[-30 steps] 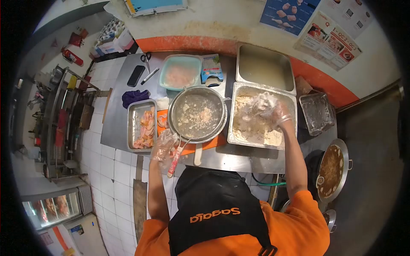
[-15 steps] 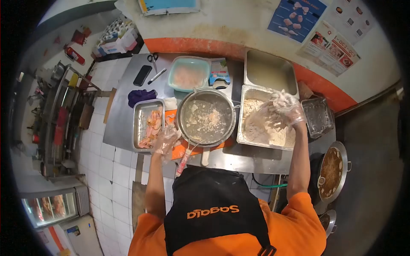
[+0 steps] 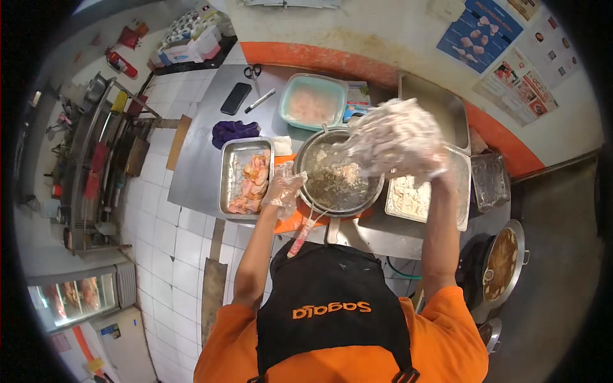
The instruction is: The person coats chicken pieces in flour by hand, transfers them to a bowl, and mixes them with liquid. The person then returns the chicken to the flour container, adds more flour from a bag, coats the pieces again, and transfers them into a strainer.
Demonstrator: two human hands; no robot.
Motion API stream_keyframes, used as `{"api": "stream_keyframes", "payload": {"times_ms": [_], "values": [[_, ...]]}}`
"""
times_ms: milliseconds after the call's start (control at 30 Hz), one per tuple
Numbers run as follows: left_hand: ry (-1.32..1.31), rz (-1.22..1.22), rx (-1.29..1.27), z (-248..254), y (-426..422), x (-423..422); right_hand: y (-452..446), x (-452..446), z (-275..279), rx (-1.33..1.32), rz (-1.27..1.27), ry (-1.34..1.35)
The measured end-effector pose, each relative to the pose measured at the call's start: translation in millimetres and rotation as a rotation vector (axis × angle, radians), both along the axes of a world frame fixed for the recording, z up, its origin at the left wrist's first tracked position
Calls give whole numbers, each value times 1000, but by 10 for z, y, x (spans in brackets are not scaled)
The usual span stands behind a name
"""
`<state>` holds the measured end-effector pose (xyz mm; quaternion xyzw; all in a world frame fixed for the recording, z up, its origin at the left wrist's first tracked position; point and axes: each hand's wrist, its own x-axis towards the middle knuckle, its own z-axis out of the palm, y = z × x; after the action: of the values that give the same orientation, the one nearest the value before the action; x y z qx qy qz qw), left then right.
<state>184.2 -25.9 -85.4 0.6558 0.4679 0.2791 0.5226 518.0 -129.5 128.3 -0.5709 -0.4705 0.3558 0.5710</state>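
My right hand (image 3: 431, 159), in a clear plastic glove, is raised above the flour pan (image 3: 464, 191) and the right side of the strainer. It grips a large clump of flour-coated chicken pieces (image 3: 399, 127), blurred by motion. My left hand (image 3: 284, 186), also gloved, is at the left rim of the round strainer (image 3: 313, 159), fingers loosely extended; whether they touch the rim I cannot tell. Floury crumbs lie in the strainer. To the left hand's left, raw yellowish-pink chicken pieces (image 3: 254, 179) lie in a steel tray (image 3: 231, 153).
A teal tub (image 3: 287, 105), phone (image 3: 235, 99), pen (image 3: 260, 101), scissors (image 3: 253, 71) and purple cloth (image 3: 233, 132) lie toward the back left. Behind the flour pan stands a deep steel pan (image 3: 450, 105). At right are a clear container (image 3: 490, 182) and a wok of oil (image 3: 504, 262).
My right hand has risen from the flour pan and moved left with the coated clump. My left hand has shifted from the tray's edge toward the strainer rim. The camera view has shifted.
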Motion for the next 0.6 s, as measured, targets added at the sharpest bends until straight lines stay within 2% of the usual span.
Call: {"api": "stream_keyframes", "payload": {"times_ms": [67, 133, 200, 267, 367, 400, 433, 467, 500, 533, 567, 600], "values": [[34, -76, -21, -135, 135, -34, 145, -179, -287, -134, 76, -329], [-111, -50, -79, -96, 149, -12, 260, -388, -586, -248, 129, -558], [-129, -64, 89, -332, 204, -66, 287, -453, -703, -267, 143, -486], [22, -5, 133, 327, -28, 23, 221, -369, -732, -242, 154, -310], [381, 72, 396, 268, -164, 76, -130, 252, -697, -389, 83, -335], [499, 97, 487, 258, -204, 131, -266, 458, -634, -664, 34, -441], [505, 98, 516, 392, -229, 239, -399, 711, -569, -933, -17, -547], [513, 104, 543, 640, -278, 341, -694, 1205, -1045, -851, 55, -682], [522, 116, 566, 774, -334, 429, -796, 1295, -1224, -917, 203, -855], [362, 181, 467, 752, -372, 527, -852, 1266, -1227, -954, 358, -1027], [345, 128, 628, 758, -403, 621, -870, 1171, -1285, -1136, 590, -1232], [326, 76, 789, 875, -454, 763, -1062, 1338, -1950, -817, 574, -1341]]}}
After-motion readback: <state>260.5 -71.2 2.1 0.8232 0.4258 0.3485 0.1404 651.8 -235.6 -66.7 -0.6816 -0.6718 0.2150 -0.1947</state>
